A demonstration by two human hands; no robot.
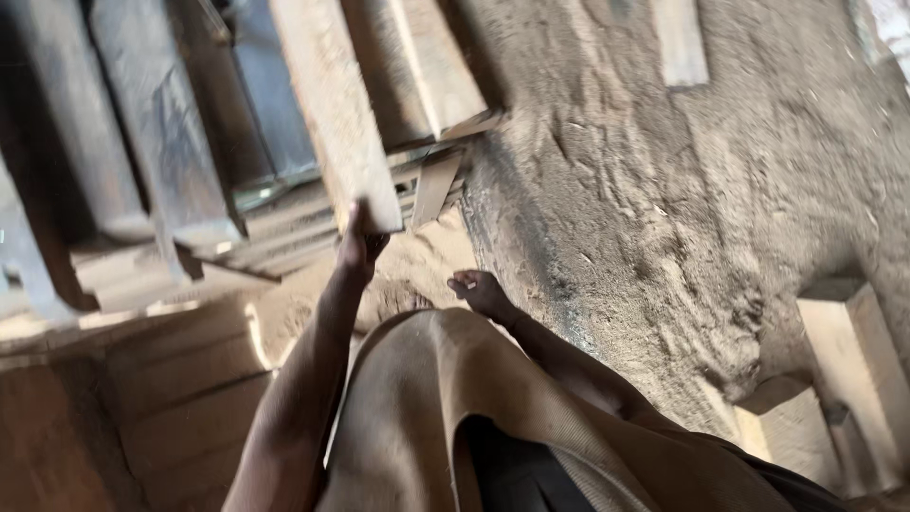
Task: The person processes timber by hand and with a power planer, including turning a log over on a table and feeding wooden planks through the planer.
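Gripping the near end of a pale plank (pixel 336 104), left hand (pixel 360 245) fingers are clamping it, its length running away up-frame; right hand (pixel 481 292) is hanging loosely open nearby.

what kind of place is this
Probably a sawmill or timber yard. Rough-sawn planks lie stacked side by side, the ground is thick with sawdust, and cut wood blocks sit at the edge. One hand grips the end of a pale plank.
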